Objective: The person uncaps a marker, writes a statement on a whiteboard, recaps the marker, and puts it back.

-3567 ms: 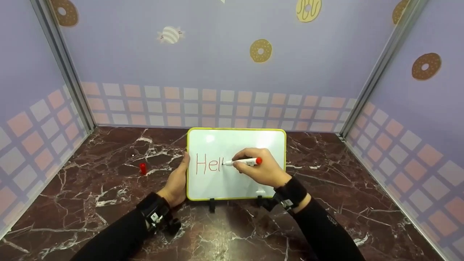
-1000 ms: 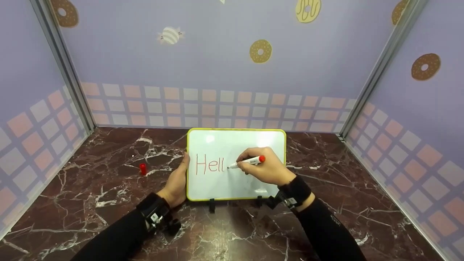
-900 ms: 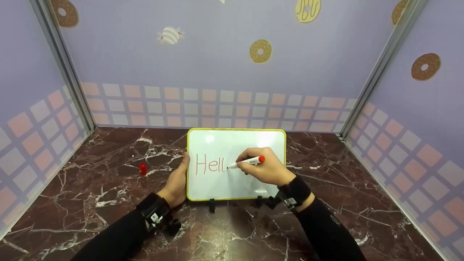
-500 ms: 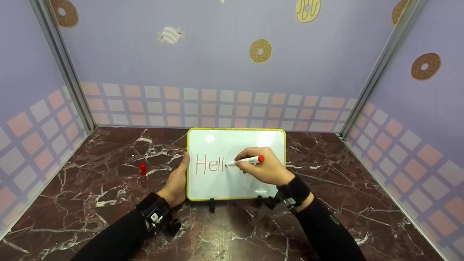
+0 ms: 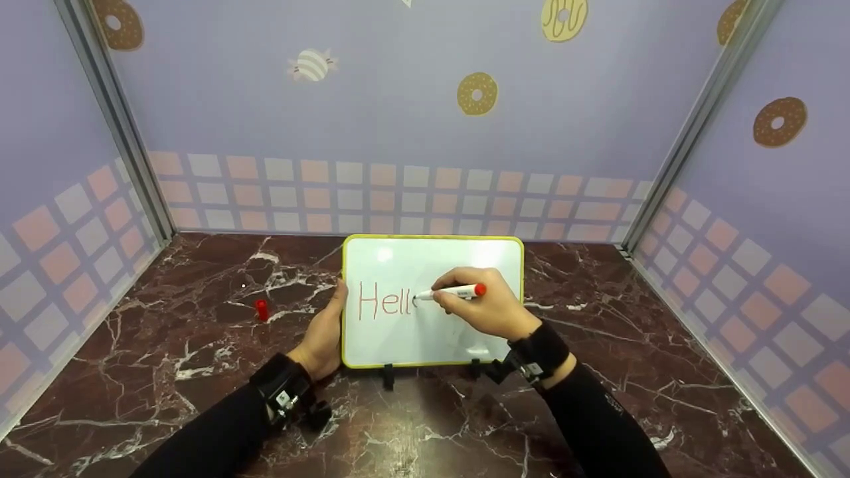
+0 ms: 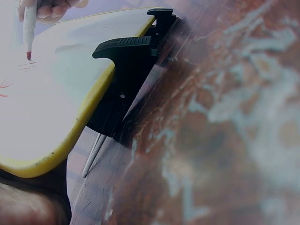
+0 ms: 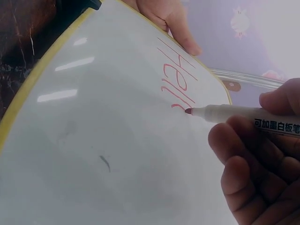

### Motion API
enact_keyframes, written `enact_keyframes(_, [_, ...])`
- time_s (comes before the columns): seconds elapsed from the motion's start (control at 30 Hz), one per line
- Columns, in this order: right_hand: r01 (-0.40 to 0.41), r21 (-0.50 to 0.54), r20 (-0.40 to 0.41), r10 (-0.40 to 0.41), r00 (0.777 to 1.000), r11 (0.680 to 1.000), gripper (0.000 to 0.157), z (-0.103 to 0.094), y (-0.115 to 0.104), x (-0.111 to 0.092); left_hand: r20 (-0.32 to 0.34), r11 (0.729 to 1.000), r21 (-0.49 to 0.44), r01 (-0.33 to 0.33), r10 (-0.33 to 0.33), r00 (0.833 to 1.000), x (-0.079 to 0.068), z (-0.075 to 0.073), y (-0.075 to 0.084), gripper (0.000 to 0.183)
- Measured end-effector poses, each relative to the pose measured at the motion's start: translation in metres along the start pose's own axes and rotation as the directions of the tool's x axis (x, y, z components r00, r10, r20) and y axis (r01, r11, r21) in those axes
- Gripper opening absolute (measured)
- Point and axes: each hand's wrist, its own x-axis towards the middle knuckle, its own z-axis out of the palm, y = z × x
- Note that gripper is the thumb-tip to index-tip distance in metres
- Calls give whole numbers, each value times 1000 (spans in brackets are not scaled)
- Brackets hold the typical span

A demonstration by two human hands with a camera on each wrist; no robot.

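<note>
My left hand (image 5: 322,335) grips the left edge of a whiteboard (image 5: 438,259) with a yellow frame, thumb along the edge, other fingers hidden behind it. The board leans back on a black stand (image 6: 126,70), whose hooks hold its lower edge. Between thumb and fingers my right hand (image 5: 491,305) pinches a white whiteboard marker (image 5: 458,293) with a red end. Its tip (image 7: 189,111) is right at the board, on a small curved red stroke after the red letters "Hell" (image 7: 178,75). The right wrist view shows a small dark smudge (image 7: 105,163) lower on the board.
A red marker cap (image 5: 262,309) stands on the dark red marble-patterned table (image 5: 199,398), left of the board. Purple walls (image 5: 398,119) with printed donuts and checks enclose the table at the back and both sides.
Since the earliest frame, a second "l" has been drawn and a short curved stroke has appeared to its right. The right hand has shifted slightly right with the marker; the left hand has stayed put.
</note>
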Motion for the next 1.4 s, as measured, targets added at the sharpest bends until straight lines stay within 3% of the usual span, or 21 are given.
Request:
enact_keyframes(0.87, [-53,-40,-47,51,998,998,5,-4,-2,0,-46,1000,9,23,-23,999,-2,1,-1,85])
enact_keyframes(1.4, [-72,-25,-13,71,997,997,7,-3,-4,-1,-36,1000,6,21,-21,999,-1,0,-1,85])
